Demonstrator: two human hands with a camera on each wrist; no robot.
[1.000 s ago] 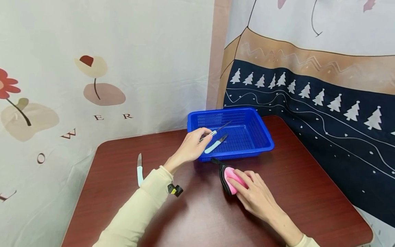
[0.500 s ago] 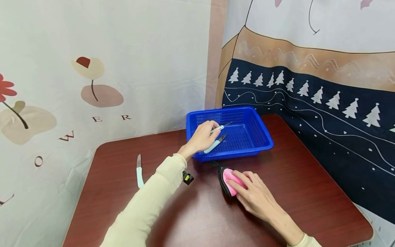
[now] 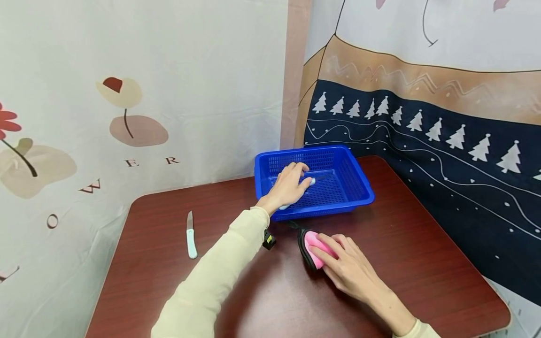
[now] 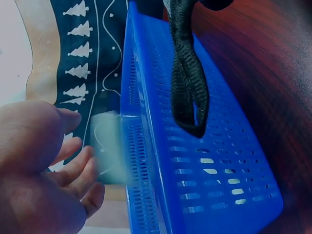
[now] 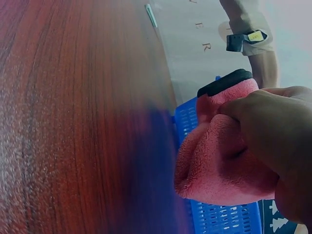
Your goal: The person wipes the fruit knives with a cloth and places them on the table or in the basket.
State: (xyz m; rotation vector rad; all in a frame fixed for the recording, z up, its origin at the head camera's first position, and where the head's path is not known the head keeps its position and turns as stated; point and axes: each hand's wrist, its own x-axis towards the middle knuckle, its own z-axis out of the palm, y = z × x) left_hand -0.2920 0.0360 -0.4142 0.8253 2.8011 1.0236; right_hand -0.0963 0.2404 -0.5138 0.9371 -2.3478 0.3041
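My left hand (image 3: pixel 287 187) is over the blue basket (image 3: pixel 334 209), its fingers loosely spread. A knife with a pale mint handle (image 3: pixel 312 181) is just beyond the fingertips; in the left wrist view that handle (image 4: pixel 108 146) is blurred and apart from the fingers. A second knife (image 3: pixel 284 207) lies in the basket, mostly hidden under the hand. In front of the basket my right hand (image 3: pixel 352 267) grips a bunched pink plush cloth (image 3: pixel 313 249) with black edging. The cloth's black hanging loop (image 4: pixel 190 92) shows large in the left wrist view.
Another mint-handled knife (image 3: pixel 191 241) lies on the left of the brown wooden table (image 3: pixel 148 281), blade pointing away. Behind the table hang a pale printed curtain (image 3: pixel 211 94) and a dark one with white trees (image 3: pixel 405 169).
My left hand has moved right and further into the basket, and its fingers have loosened and let go of the knife it held. The right hand and the pink cloth have stayed in place.
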